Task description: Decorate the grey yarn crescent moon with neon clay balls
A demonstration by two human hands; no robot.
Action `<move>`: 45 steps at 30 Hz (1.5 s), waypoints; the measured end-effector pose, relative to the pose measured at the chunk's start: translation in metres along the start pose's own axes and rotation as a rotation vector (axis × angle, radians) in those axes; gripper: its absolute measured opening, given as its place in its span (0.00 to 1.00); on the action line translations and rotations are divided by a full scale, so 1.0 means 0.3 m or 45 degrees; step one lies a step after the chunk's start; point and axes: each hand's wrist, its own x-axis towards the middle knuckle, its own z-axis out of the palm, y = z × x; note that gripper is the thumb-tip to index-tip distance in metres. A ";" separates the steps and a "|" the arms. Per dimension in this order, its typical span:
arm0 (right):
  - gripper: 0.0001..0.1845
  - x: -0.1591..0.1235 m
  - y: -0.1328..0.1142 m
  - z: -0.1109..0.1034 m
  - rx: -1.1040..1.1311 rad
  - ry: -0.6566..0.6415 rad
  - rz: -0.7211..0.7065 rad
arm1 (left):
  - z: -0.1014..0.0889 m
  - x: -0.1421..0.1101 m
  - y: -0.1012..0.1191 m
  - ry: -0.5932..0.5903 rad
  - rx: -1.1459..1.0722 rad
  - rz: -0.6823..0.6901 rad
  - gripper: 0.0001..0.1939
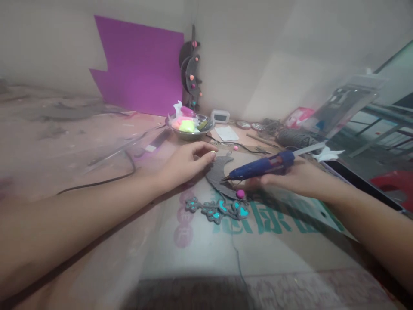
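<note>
A grey crescent lies in the middle of the scene, on a printed board on the table, its hollow facing right. A magenta ball sits at its near tip. Just on the near side lies a strand of grey flowers with turquoise filling, and a loose thread trails toward me.

My right hand, on the right, is wrapped around a blue glue gun, its nozzle pointing left over the crescent; I cannot tell whether it touches. My left hand is at the crescent's far left edge, thumb and finger nearly together, seemingly pinching a small yellow bit.

As I judge it, the crescent's grey surface and the turquoise filling are done. Decoration looks barely started: I see only the magenta ball on the crescent, while the hanging ornament on the far wall carries several. More balls seem left to fix.

Beyond my hands, a loose pink ball lies on the far side of the crescent. Farther left, a bowl holds bright yellow and pink material. A purple sheet stands against the far wall.
</note>
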 end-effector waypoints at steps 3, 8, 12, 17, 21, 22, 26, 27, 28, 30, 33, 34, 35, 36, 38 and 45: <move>0.14 -0.009 0.003 0.015 0.126 -0.086 0.016 | 0.003 0.001 0.002 -0.033 0.006 0.014 0.16; 0.16 -0.013 0.014 0.021 0.108 0.003 0.042 | 0.001 0.003 -0.007 -0.053 0.071 0.056 0.15; 0.13 -0.014 0.012 0.015 0.129 -0.072 0.021 | 0.000 0.004 -0.017 -0.062 0.078 0.075 0.16; 0.13 -0.016 0.005 0.015 0.119 -0.048 -0.017 | 0.002 0.006 -0.018 -0.076 0.062 0.080 0.15; 0.15 -0.018 0.014 0.025 0.063 -0.044 -0.024 | 0.002 0.009 -0.020 -0.073 0.072 0.076 0.15; 0.16 -0.019 0.019 0.028 0.024 -0.030 -0.032 | 0.002 0.009 -0.020 -0.072 0.072 0.079 0.15; 0.17 -0.022 0.038 0.032 -0.183 0.027 -0.055 | 0.003 0.008 -0.019 -0.074 0.067 0.083 0.15; 0.17 -0.023 0.039 0.032 -0.215 0.035 -0.055 | 0.003 0.008 -0.018 -0.075 0.068 0.080 0.15; 0.17 -0.023 0.040 0.032 -0.235 0.042 -0.056 | 0.003 0.007 -0.017 -0.078 0.069 0.076 0.15; 0.17 -0.020 0.038 0.030 -0.230 0.037 -0.071 | 0.003 0.007 -0.016 -0.078 0.074 0.072 0.15; 0.15 -0.014 0.035 0.028 -0.164 0.014 -0.113 | 0.003 0.007 -0.016 -0.078 0.082 0.071 0.15; 0.14 -0.012 0.036 0.028 -0.140 0.013 -0.127 | 0.002 0.007 -0.016 -0.078 0.086 0.072 0.15; 0.15 -0.010 0.036 0.027 -0.120 0.020 -0.138 | 0.002 0.007 -0.017 -0.079 0.089 0.074 0.15; 0.15 -0.009 0.035 0.026 -0.105 0.024 -0.142 | 0.001 0.007 -0.016 -0.080 0.089 0.078 0.15; 0.17 -0.009 0.031 0.023 -0.074 0.007 -0.137 | 0.000 0.006 -0.016 -0.086 0.088 0.085 0.16; 0.18 -0.019 0.020 0.019 -0.019 -0.091 -0.085 | 0.000 0.005 -0.014 -0.087 0.103 0.077 0.16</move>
